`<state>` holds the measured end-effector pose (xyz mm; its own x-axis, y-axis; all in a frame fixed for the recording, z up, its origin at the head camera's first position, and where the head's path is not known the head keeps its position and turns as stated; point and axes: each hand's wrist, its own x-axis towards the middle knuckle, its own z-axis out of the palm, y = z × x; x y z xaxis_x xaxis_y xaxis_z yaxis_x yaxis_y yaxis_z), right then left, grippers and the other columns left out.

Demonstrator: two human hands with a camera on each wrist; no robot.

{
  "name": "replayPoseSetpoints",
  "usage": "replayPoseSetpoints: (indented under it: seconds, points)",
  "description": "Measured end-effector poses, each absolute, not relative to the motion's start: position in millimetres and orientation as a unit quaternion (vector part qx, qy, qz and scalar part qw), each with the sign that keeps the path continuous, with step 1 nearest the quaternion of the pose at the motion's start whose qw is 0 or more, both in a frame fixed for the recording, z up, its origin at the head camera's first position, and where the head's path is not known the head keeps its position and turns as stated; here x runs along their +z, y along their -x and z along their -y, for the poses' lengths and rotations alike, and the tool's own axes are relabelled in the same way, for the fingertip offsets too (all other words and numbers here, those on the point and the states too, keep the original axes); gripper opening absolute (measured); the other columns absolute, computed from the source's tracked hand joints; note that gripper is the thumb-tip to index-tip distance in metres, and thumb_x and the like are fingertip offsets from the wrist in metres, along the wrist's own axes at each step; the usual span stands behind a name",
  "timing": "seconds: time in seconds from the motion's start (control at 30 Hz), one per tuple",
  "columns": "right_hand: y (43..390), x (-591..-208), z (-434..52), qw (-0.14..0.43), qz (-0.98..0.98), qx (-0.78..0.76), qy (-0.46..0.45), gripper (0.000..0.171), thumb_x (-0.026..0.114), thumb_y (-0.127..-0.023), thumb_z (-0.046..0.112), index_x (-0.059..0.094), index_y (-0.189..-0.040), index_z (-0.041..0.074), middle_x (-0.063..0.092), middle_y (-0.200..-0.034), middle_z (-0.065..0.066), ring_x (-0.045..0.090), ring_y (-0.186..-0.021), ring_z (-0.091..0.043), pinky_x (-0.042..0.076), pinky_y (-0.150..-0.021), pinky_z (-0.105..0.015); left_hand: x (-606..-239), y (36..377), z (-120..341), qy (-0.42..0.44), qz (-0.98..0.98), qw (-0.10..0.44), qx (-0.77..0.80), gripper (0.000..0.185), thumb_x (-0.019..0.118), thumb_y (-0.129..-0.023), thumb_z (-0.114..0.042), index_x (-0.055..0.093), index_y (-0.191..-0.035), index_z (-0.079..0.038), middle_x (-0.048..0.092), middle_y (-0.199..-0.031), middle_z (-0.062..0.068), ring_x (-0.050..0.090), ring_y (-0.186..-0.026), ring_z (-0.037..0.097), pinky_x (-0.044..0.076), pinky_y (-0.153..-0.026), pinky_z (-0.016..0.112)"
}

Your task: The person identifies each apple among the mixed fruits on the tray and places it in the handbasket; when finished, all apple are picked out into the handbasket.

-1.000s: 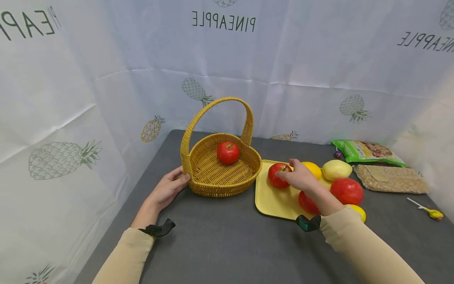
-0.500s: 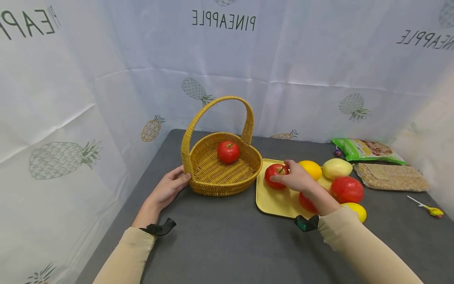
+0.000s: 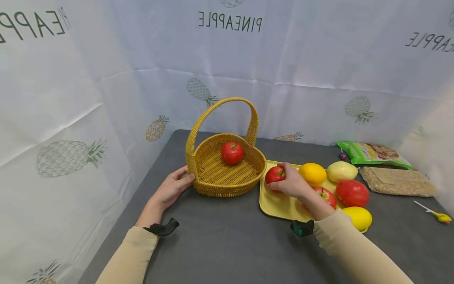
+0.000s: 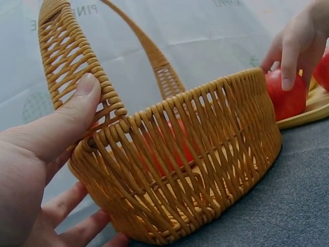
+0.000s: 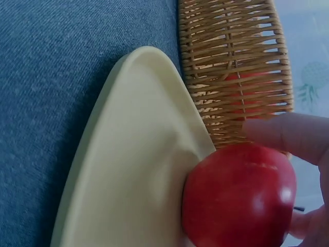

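Observation:
My left hand (image 3: 173, 185) holds the golden wicker basket (image 3: 227, 191) at the base of its tall handle. In the left wrist view the thumb lies on the handle's foot and the fingers spread along the outer wall. One red apple (image 3: 232, 153) sits inside the basket. My right hand (image 3: 289, 181) grips another red apple (image 5: 239, 198) between thumb and fingers, at the left end of the pale yellow tray (image 3: 278, 209). Whether this apple touches the tray cannot be told. Behind the right wrist lies a third red apple (image 3: 324, 197), partly covered by the forearm.
On the tray's right side are an orange-yellow fruit (image 3: 312, 174), a pale yellow fruit (image 3: 342, 172), a large red fruit (image 3: 352, 193) and a yellow fruit (image 3: 359, 218). Beyond lie a green packet (image 3: 376, 153), a bag of grains (image 3: 399, 181) and a wrapped lollipop (image 3: 441, 217). A curtain hangs behind.
My right hand has closed round the apple and shifted it left along the tray toward the basket. My left hand stays on the basket. The head view has turned slightly left.

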<state>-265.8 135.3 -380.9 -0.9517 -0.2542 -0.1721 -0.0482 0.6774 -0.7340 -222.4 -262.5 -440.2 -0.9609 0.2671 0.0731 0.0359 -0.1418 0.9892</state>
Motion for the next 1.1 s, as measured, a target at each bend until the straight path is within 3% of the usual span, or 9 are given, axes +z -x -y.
replayPoseSetpoints:
  seconds: [0.37, 0.73, 1.1]
  points:
    - [266.8, -387.2, -137.1, 0.133, -0.896, -0.414, 0.094, 0.092, 0.087, -0.083, 0.025, 0.035, -0.156, 0.01, 0.05, -0.141, -0.025, 0.053, -0.12, -0.04, 0.045, -0.102, -0.054, -443.5, 225.4, 263.1, -0.118, -0.65, 0.079, 0.747, 0.061, 0.059, -0.107, -0.016, 0.032, -0.154, 0.011, 0.035, -0.155, 0.033, 0.038, -0.144, 0.039, 0.045, -0.107, 0.028]
    - [268.4, -385.8, -140.6, 0.154, -0.904, -0.398, 0.033, 0.11, 0.088, -0.08, 0.042, 0.023, -0.157, -0.003, 0.043, -0.145, -0.029, 0.049, -0.125, -0.043, 0.042, -0.106, -0.056, -449.3, 222.1, 264.6, -0.125, -0.653, 0.08, 0.743, 0.06, 0.059, -0.107, -0.016, 0.033, -0.153, 0.012, 0.039, -0.153, 0.032, 0.043, -0.141, 0.034, 0.045, -0.106, 0.028]
    - [277.9, -350.5, -149.8, 0.142, -0.907, -0.395, 0.018, 0.108, 0.086, -0.082, 0.048, 0.027, -0.153, -0.007, 0.041, -0.145, -0.03, 0.046, -0.124, -0.044, 0.048, -0.099, -0.052, -445.1, 223.8, 264.6, -0.133, -0.652, 0.079, 0.742, 0.06, 0.059, -0.107, -0.017, 0.033, -0.155, 0.009, 0.035, -0.156, 0.031, 0.04, -0.143, 0.036, 0.045, -0.107, 0.028]
